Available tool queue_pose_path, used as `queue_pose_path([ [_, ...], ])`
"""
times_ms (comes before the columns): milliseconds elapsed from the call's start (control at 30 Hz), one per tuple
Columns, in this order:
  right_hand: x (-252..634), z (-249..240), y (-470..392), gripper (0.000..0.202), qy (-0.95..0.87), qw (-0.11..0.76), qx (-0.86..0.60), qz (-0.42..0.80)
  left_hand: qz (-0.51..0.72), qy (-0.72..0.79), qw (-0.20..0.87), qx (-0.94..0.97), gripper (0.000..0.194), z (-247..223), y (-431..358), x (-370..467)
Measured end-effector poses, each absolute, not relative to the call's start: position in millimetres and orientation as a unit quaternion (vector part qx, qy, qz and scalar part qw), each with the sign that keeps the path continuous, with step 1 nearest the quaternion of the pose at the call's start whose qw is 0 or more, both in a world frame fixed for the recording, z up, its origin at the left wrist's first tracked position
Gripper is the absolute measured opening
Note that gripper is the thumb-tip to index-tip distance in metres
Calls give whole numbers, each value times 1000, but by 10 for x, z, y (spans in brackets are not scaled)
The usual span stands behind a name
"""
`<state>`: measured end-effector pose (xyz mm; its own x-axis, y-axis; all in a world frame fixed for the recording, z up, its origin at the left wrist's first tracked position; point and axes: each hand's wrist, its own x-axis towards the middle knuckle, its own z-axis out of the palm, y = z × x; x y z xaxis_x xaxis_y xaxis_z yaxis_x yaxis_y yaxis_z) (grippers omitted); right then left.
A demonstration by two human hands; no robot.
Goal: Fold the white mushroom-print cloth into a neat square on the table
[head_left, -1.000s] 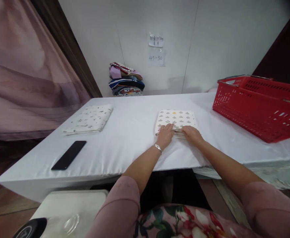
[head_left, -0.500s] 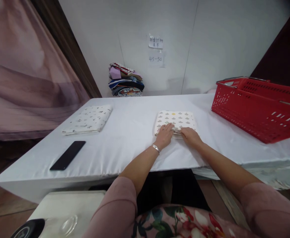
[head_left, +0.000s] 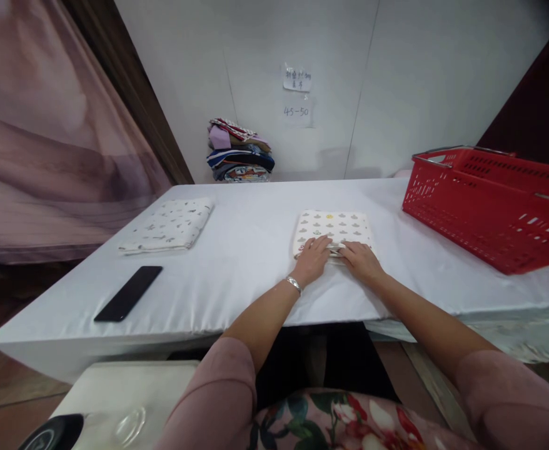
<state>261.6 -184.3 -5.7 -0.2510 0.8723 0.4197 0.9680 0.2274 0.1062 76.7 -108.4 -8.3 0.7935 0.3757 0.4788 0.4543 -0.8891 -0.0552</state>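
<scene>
A white folded cloth [head_left: 333, 224] printed with grey shapes and a yellow spot lies on the white-covered table [head_left: 251, 262]. At its near edge, my left hand [head_left: 312, 259] has its fingers over the fabric left of the middle, gripping it. Just to the right, my right hand [head_left: 361, 262] grips the same edge, its fingertips close to those of the left. A little fold of cloth shows between the two hands. Both thumbs are mostly hidden. Another folded white cloth [head_left: 171, 225] with small dark prints lies at the table's left side.
A black phone [head_left: 129, 294] rests near the front left. On the right stands a red plastic basket [head_left: 485, 209] with metal handles. Stacked fabrics [head_left: 240, 153] sit beyond the far edge, by the wall with paper signs [head_left: 297, 94]. A white stool [head_left: 134, 387] is below left.
Both hands stay at the cloth's near edge, with only slight shifts of the fingers. The cloth lies in about the same place.
</scene>
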Motion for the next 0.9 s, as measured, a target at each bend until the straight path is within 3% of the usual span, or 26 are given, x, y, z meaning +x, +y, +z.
queue_pose_path([
  [300,2655,-125,-1827,26,-784,199,-568,-152,-258,-242,69,-933,25,-133,-1086,785],
  [667,2591,-55,-1835,24,-783,146,-591,-127,-250,-211,76,-942,27,-43,-1087,792],
  [900,2570,-39,-1997,24,-751,193,-597,-205,-257,-245,40,-934,20,59,-1096,781],
])
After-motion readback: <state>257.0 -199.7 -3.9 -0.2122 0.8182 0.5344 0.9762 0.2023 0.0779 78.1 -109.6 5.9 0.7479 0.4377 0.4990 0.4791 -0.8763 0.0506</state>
